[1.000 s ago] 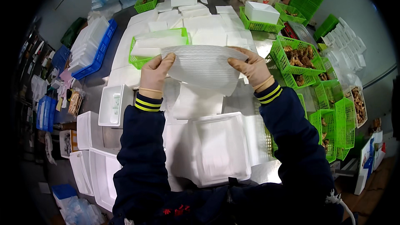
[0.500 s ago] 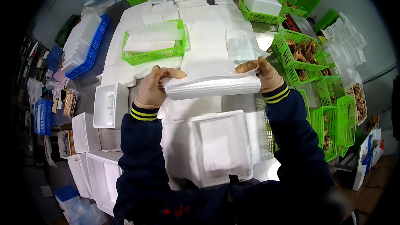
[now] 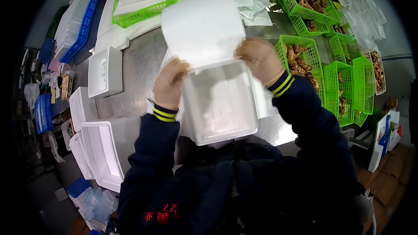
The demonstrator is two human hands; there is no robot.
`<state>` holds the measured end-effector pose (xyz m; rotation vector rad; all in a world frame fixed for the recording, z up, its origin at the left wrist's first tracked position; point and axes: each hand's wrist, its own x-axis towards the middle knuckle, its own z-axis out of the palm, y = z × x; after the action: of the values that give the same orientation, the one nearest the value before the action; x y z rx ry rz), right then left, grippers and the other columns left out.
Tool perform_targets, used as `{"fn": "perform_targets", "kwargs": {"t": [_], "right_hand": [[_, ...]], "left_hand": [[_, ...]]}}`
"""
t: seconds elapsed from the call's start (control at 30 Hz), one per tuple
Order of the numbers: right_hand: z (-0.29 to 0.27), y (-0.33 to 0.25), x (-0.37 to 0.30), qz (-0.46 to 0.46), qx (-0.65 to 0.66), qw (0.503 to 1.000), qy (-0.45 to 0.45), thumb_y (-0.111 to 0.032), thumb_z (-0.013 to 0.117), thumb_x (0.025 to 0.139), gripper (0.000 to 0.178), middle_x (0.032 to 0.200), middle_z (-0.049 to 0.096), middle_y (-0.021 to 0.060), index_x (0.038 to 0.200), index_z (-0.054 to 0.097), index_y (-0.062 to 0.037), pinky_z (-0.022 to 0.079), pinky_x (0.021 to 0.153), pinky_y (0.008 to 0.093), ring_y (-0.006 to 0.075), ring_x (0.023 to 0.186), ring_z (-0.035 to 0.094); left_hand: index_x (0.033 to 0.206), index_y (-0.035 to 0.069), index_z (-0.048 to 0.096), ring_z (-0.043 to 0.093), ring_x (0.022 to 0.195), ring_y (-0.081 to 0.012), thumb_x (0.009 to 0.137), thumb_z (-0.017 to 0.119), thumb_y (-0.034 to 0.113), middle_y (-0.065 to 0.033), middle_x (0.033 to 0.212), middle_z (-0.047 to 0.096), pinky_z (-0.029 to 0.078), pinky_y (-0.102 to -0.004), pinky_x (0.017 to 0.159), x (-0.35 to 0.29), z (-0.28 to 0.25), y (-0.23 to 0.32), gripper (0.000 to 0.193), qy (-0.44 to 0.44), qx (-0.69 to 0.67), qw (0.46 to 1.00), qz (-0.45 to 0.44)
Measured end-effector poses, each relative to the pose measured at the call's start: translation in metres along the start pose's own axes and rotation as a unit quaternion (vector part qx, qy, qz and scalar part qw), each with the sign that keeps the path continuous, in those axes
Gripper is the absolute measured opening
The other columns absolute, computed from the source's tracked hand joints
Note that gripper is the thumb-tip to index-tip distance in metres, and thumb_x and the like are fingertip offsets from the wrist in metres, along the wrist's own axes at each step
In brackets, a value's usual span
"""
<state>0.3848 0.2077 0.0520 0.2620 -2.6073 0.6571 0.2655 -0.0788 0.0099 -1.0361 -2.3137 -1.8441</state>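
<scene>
Both my hands wear tan gloves. A white sheet of thin padding (image 3: 202,26) stretches between them, its near edge at the far rim of a white foam box (image 3: 227,138). My left hand (image 3: 169,83) pinches the sheet's near left corner beside the box's far left corner. At the opposite corner, my right hand (image 3: 260,61) grips the sheet, its fingers slightly blurred. The box stands close in front of my body. Pale lining shows inside it, partly in shadow.
Green baskets (image 3: 309,52) of brown, knobbly pieces line the right side. A green basket (image 3: 146,6) with white sheets stands at the far left. White foam boxes (image 3: 104,72) and a blue crate (image 3: 80,35) are on the left. A steel table (image 3: 141,56) lies beneath.
Both hands have come nearer to my body and closer together, bringing the sheet to the foam box. The folded sheet now hangs spread out flat. My view has tilted down.
</scene>
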Motion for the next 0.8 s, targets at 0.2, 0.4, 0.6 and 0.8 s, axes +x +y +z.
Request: {"fn": "perform_targets", "kwargs": {"t": [0.2,0.4,0.6,0.8], "right_hand": [[0.056,-0.062,-0.13,-0.065,-0.183,0.93,-0.312,-0.013,0.063,0.081,0.017,0.1,0.069,0.0037,0.096,0.07,-0.0104,0.029,0.119,0.0559,0.026,0.122,0.056],[0.086,-0.076,-0.135,-0.124,-0.121,0.815,-0.552,-0.012,0.066,0.079,0.012,0.081,0.074,0.0112,0.079,0.078,-0.0088,0.051,0.086,0.0517,0.029,0.083,0.072],[0.088,-0.085,-0.148,-0.055,-0.133,0.871,-0.47,-0.02,0.063,0.083,0.012,0.082,0.072,0.0069,0.086,0.074,-0.0146,0.05,0.078,0.0399,0.0275,0.083,0.07],[0.138,-0.081,-0.087,0.181,-0.056,0.92,-0.343,-0.021,0.056,0.095,0.031,0.106,0.072,0.011,0.124,0.061,-0.0113,0.055,0.083,0.0405,0.0299,0.102,0.07]], "left_hand": [[0.093,0.012,0.072,0.053,0.13,-0.0292,0.086,0.06,0.016,-0.0078,0.104,0.07,0.03,-0.0518,0.12,-0.124,0.017,0.003,0.015,-0.308,0.363,0.871,0.12],[0.102,0.013,0.079,0.068,0.105,-0.0237,0.091,0.056,0.014,-0.0049,0.1,0.076,0.034,-0.0398,0.113,-0.135,0.045,0.007,0.025,-0.627,0.433,0.646,0.05],[0.126,0.006,0.063,0.065,0.112,-0.0264,0.092,0.067,0.039,-0.0107,0.114,0.071,0.046,-0.0422,0.098,-0.144,0.04,0.04,0.048,-0.418,0.302,0.856,0.043],[0.115,0.014,0.064,0.068,0.105,-0.0286,0.083,0.072,0.029,-0.0054,0.118,0.07,0.053,-0.0443,0.084,-0.182,0.071,0.012,0.036,-0.509,0.352,0.781,-0.08]]}}
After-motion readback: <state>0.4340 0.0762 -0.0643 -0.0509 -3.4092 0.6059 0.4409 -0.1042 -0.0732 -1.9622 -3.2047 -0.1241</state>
